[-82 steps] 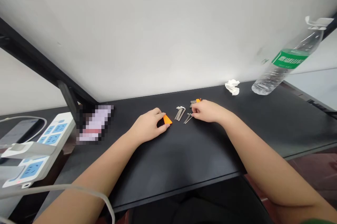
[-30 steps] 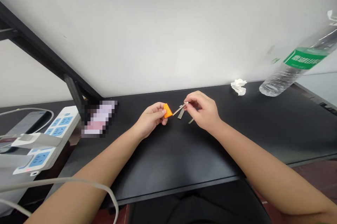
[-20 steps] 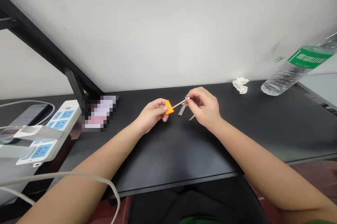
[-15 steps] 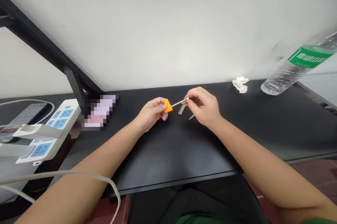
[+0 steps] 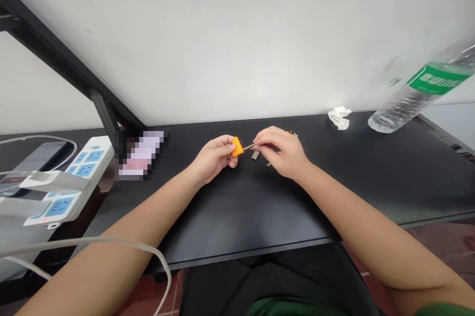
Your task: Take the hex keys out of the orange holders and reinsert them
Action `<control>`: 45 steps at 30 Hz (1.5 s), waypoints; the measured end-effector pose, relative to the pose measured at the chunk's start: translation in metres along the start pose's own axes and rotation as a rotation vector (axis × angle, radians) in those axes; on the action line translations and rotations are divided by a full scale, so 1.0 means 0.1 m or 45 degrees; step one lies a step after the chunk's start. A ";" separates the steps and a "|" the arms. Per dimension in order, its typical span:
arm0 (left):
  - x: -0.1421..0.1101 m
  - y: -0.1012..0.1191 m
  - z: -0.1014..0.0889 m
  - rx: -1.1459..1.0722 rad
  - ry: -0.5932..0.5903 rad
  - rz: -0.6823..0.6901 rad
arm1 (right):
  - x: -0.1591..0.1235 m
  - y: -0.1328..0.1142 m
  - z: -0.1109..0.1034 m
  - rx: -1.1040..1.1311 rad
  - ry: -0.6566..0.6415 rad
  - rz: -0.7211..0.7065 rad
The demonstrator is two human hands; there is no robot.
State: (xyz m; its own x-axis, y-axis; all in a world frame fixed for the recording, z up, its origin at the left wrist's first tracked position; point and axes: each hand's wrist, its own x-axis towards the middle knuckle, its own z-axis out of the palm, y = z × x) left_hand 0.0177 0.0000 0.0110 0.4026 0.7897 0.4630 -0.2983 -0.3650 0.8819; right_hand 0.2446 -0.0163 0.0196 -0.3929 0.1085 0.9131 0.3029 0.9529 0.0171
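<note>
My left hand (image 5: pixel 216 158) pinches a small orange plastic piece (image 5: pixel 237 147) between thumb and fingers. A thin metal strip (image 5: pixel 249 147) spans the gap from the orange piece to my right hand (image 5: pixel 280 152), whose fingers are closed on it. Whether the strip goes into the orange piece or only touches it, I cannot tell. A small orange-brown bit (image 5: pixel 292 133) sticks out behind my right knuckles; what it belongs to is hidden. Beneath my right hand lie short silvery strips (image 5: pixel 255 155) on the black table (image 5: pixel 245 212), partly covered by the hand.
A crumpled white tissue (image 5: pixel 339 117) and a clear bottle with a green label (image 5: pixel 438 78) stand by the wall. At left are a blurred-out pinkish item (image 5: pixel 143 155), a white power strip (image 5: pixel 89 158) with plugs, a phone (image 5: pixel 37 162) and a looping cable (image 5: pixel 163 266).
My right hand has shifted slightly left along the strip, closer to the orange piece, and its fingers have turned to point more to the left. My left hand stays nearly still.
</note>
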 end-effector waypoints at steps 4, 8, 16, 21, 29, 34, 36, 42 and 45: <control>0.00 -0.01 0.00 0.059 0.014 -0.014 | -0.03 0.06 0.06 0.026 -0.270 -0.021; 0.01 -0.04 -0.02 0.185 0.073 0.014 | 0.00 0.18 -0.02 -0.211 -0.206 0.251; 0.04 -0.09 -0.02 0.312 0.087 0.045 | 0.00 0.41 0.04 -0.924 -0.502 0.437; 0.03 -0.08 -0.02 0.354 0.060 0.060 | 0.01 0.39 0.05 -1.015 -0.571 0.570; -0.01 -0.04 0.03 0.073 0.053 0.215 | 0.03 0.33 0.08 -0.957 -0.584 0.552; -0.02 -0.09 0.02 0.366 0.196 0.351 | 0.06 0.29 0.06 -1.012 -0.643 0.620; -0.01 -0.10 0.01 0.380 0.237 0.364 | 0.06 0.26 0.04 -1.045 -0.690 0.660; 0.01 -0.11 0.01 0.330 0.221 0.319 | 0.06 0.28 0.00 -0.797 -0.541 0.790; 0.02 -0.10 0.02 0.317 0.214 0.293 | 0.09 0.30 -0.05 -0.316 -0.197 0.802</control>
State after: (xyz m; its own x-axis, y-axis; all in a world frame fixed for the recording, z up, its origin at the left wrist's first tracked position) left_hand 0.0231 0.0039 0.0033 0.1961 0.7354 0.6487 -0.1366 -0.6346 0.7607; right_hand 0.2550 0.0121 0.0307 -0.1909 0.6763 0.7114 0.6961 0.6043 -0.3877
